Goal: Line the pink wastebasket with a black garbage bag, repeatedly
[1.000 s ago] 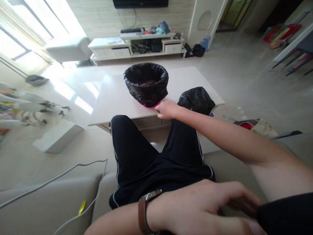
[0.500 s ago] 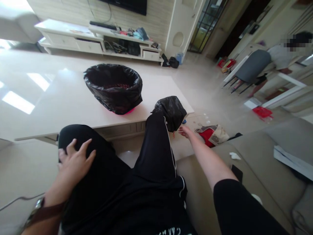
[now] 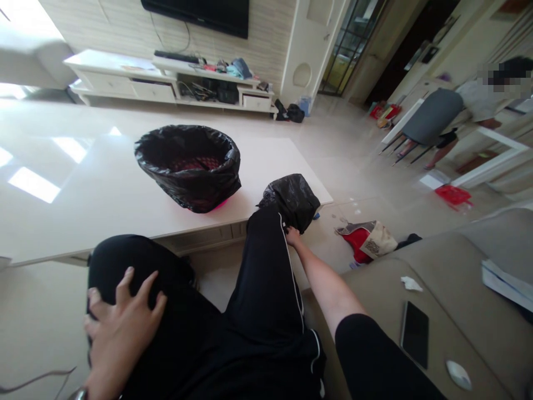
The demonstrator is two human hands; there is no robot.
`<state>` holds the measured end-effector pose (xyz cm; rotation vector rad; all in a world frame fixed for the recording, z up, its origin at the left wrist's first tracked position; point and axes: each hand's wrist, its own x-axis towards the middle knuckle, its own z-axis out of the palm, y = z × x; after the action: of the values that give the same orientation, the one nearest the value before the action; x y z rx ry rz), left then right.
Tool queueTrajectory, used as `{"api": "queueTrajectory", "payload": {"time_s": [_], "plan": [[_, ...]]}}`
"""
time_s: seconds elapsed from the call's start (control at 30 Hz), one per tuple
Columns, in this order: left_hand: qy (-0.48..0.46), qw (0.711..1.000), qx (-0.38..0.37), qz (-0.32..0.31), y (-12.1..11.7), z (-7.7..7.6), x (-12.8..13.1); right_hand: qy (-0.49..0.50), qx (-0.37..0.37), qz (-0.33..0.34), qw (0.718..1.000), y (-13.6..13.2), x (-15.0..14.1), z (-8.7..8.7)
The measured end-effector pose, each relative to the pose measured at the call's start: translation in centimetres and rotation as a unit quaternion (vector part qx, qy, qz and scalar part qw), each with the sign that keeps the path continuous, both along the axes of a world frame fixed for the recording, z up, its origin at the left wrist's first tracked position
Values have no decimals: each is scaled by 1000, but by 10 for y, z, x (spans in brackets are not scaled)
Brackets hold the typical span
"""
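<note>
My left hand point(image 3: 125, 316) lies on my left knee with its fingers spread, holding nothing. My right hand point(image 3: 292, 237) is beside my right knee, at the lower edge of a bulky black plastic bundle point(image 3: 293, 200) at the table's corner. Its fingers are curled and partly hidden there; what they hold, if anything, I cannot make out. To the left, a basket-like bin lined with a black garbage bag point(image 3: 191, 180) stands upright on the white table point(image 3: 104, 205). Pinkish-red mesh shows inside it and a pink edge below it.
A phone point(image 3: 415, 333), a white mouse-like object point(image 3: 458, 374) and a crumpled tissue point(image 3: 411, 284) lie on the sofa point(image 3: 449, 278) to my right. A red and cream bag point(image 3: 370, 241) is on the floor. A person point(image 3: 483, 97) sits by a grey chair point(image 3: 433, 116) at the back right.
My right hand has moved left, from outside the black bundle to its lower edge, and its fingers have curled. My left hand stays on my knee. The view has tilted up slightly.
</note>
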<state>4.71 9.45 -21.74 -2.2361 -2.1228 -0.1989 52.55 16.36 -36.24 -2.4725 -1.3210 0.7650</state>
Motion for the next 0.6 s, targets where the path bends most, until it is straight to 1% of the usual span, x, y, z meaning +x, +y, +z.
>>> {"api": "queueTrajectory", "payload": {"time_s": [0.1,0.2,0.3,0.37,0.43,0.47,0.5,0.53,0.57,0.6], "plan": [[4,1000,4,3,-1,1,1,28,44,-18,998,11,12,10],[9,1000,2,-3,-1,1,0,46,114,-53,991,20,28,32],[10,1000,-4,-6,0,-1,-1,79,200,-67,974,39,42,70],[9,1000,-2,-9,0,-2,-2,115,250,-61,960,61,46,103],[9,1000,2,-13,0,-1,-3,151,296,-48,942,84,49,140],[8,1000,2,-14,0,0,-3,172,322,-37,930,93,50,158],[8,1000,1,-13,-1,1,-3,199,360,-24,911,99,52,175],[6,1000,-2,-12,-2,2,-4,233,411,-20,881,100,54,189],[3,1000,-4,-11,-2,3,-4,257,457,-38,851,96,57,198],[-1,1000,-6,-9,-3,4,-5,266,495,-80,823,87,58,203]]}}
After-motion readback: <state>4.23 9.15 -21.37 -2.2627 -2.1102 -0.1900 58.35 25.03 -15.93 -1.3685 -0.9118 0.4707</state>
